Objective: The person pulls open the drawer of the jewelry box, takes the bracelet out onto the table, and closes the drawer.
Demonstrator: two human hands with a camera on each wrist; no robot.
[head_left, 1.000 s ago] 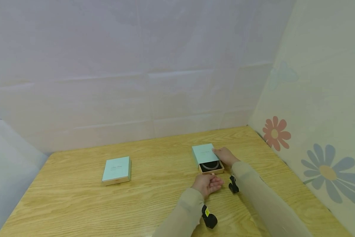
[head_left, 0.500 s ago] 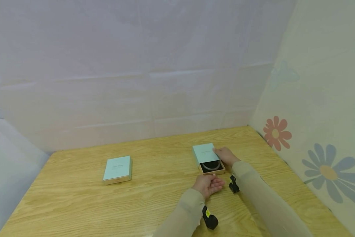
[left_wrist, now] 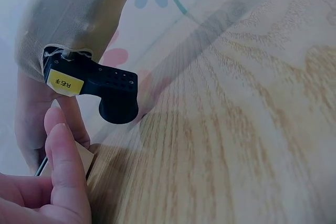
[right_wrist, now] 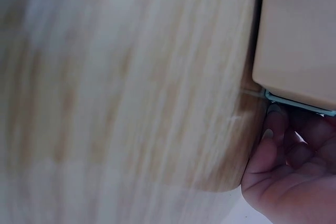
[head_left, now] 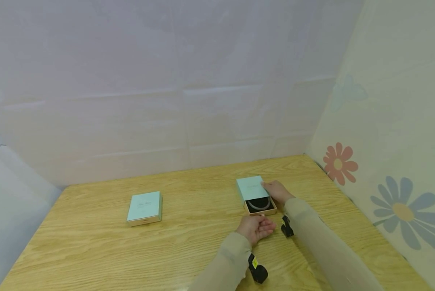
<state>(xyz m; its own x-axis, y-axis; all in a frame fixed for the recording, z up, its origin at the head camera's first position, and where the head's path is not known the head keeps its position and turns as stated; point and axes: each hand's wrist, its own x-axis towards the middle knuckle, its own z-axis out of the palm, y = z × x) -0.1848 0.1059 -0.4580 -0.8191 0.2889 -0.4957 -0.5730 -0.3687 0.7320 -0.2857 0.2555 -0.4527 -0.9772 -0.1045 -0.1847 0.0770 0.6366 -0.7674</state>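
A pale blue sliding gift box (head_left: 251,187) sits toward the right of the table, its drawer (head_left: 270,209) partly drawn out toward me. On the drawer's black lining lies a ring-shaped bracelet (head_left: 259,206), its far part hidden under the sleeve. My right hand (head_left: 277,191) grips the sleeve's right side, thumb on top; the right wrist view shows its fingertips (right_wrist: 277,116) at the sleeve's edge. At the drawer's front my left hand (head_left: 254,228), palm up, seems to pinch a small pull tab. Its other fingers (left_wrist: 68,171) are loosely bent.
A second pale blue gift box (head_left: 144,207) lies on the left part of the wooden table (head_left: 104,250), its drawer pushed in. A pale cloth wall (head_left: 188,121) stands behind, and a flower-printed one (head_left: 391,133) at the right. Both wrists carry a black camera (head_left: 258,270).
The drawer has come out very slightly further toward me with the left hand. My right hand stays on the sleeve, and the view has shifted a little.
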